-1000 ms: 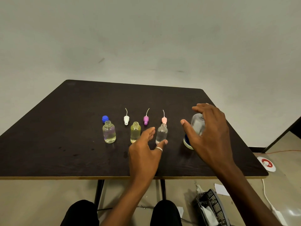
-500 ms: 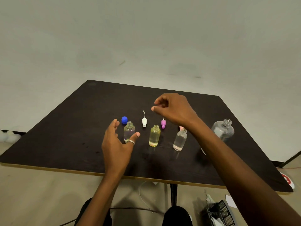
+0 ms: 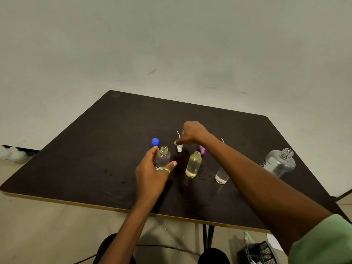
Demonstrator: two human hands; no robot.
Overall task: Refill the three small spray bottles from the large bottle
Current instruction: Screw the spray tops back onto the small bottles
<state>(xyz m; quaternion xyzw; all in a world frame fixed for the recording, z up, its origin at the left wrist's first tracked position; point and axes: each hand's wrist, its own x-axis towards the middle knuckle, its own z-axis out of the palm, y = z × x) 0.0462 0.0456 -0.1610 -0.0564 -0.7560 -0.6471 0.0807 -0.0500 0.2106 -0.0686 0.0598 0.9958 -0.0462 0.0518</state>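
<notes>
Three small uncapped bottles stand in a row on the dark table [image 3: 76,164]. My left hand [image 3: 152,174] curls round the left clear bottle [image 3: 163,158], thumb on its right side. The yellowish bottle [image 3: 194,164] stands in the middle. My forearm partly hides the right clear bottle [image 3: 222,176]. My right hand [image 3: 192,133] reaches over the row and pinches the white spray head [image 3: 179,149]. The purple spray head [image 3: 202,149] shows beside my forearm, and the third spray head is mostly hidden. The large open bottle [image 3: 280,162] stands at the far right, and its blue cap [image 3: 155,142] lies behind the left bottle.
The near table edge [image 3: 114,208] runs just in front of my arms. A dark basket [image 3: 261,252] and papers sit on the floor at the bottom right. A cable trails under the table. Pale objects [image 3: 11,152] lie by the wall at left.
My right hand left the large bottle and moved left onto the white spray head. My left hand shifted left and closed round the left small bottle.
</notes>
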